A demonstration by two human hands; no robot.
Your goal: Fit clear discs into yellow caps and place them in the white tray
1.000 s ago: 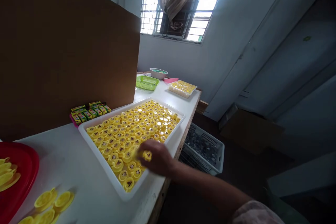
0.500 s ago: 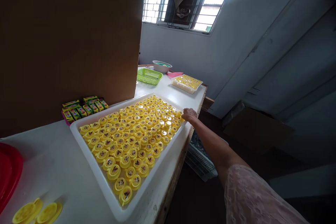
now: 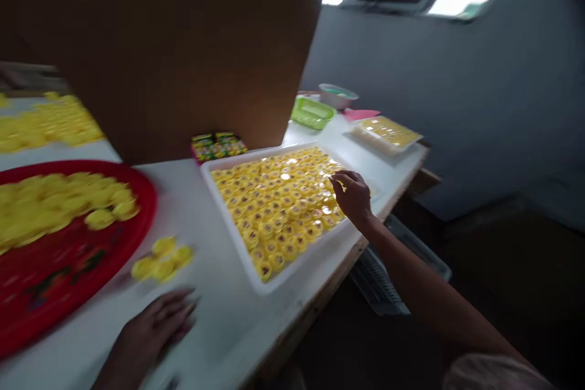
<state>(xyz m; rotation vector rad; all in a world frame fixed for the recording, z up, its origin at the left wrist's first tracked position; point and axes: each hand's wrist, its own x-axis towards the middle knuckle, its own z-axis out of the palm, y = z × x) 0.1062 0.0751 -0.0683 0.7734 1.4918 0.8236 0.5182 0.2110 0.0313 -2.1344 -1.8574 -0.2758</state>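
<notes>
My right hand (image 3: 351, 196) is over the right edge of a white tray (image 3: 235, 234), its fingers bent and slightly apart, with nothing visible between them. Rows of small round yellow cup-shaped pieces (image 3: 278, 210) with dark printed pictures fill that tray. My left hand (image 3: 153, 329), blurred, is low over the white table with its fingers loosely stretched out; I make out nothing in it. Just beyond its fingertips lies a small group of plain yellow pieces (image 3: 163, 261).
At the left, a red tray (image 3: 141, 210) bears many yellow pieces. Small green-yellow boxes (image 3: 218, 146) stand by a brown board (image 3: 205, 55). Farther back are a green basket (image 3: 313, 114), a basin (image 3: 337, 97) and another filled tray (image 3: 386, 134). A crate (image 3: 381, 283) is below the table edge (image 3: 315, 292).
My view has swung left, bringing the red tray and my left hand into sight. My right hand stays by the tray's right edge, its fingers now lifted a little.
</notes>
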